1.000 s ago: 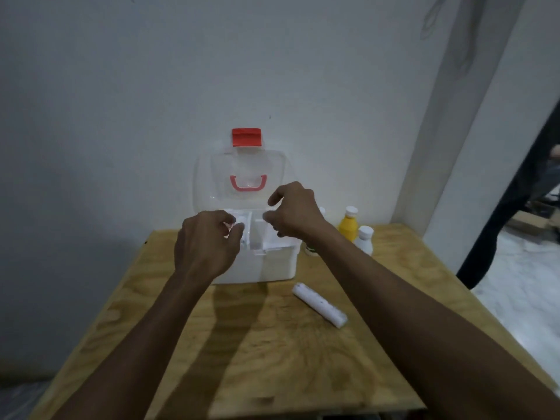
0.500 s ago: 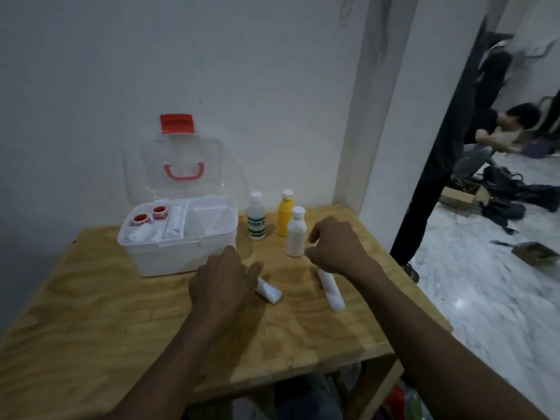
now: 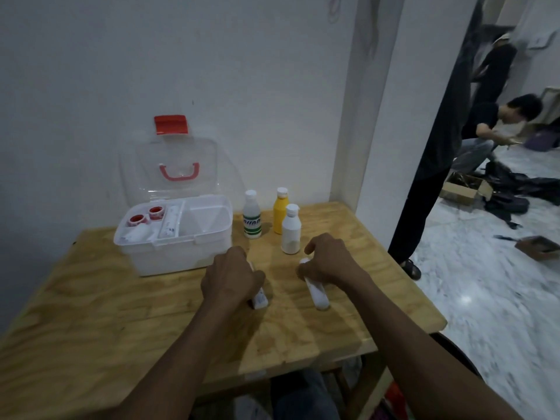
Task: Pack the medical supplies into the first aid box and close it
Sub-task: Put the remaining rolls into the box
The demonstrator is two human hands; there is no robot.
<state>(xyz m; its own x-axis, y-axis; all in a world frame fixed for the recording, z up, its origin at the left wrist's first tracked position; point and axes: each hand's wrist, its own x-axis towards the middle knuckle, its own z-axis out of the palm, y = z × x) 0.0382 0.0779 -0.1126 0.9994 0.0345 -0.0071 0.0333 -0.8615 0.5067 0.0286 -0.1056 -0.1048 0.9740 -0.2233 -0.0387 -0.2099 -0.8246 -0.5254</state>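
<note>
The white first aid box (image 3: 169,256) stands open at the table's back left, its clear lid (image 3: 169,168) with a red latch leaning on the wall. Its tray holds two red tape rolls (image 3: 147,216) and white rolls. My left hand (image 3: 231,275) closes over a white bandage roll (image 3: 260,299) lying on the table. My right hand (image 3: 325,260) grips the far end of a second white bandage roll (image 3: 316,292). Three bottles stand behind my hands: a clear one (image 3: 252,215), a yellow one (image 3: 280,211) and a white one (image 3: 291,229).
The wooden table (image 3: 91,313) ends close on the right, beside a white wall corner. Beyond it, a person in black stands (image 3: 436,165) and another crouches (image 3: 497,122) on the marble floor among boxes and bags.
My hands left the box tray and came down to the table. Each now closes on a bandage roll. The view swung right, so the box sits further left.
</note>
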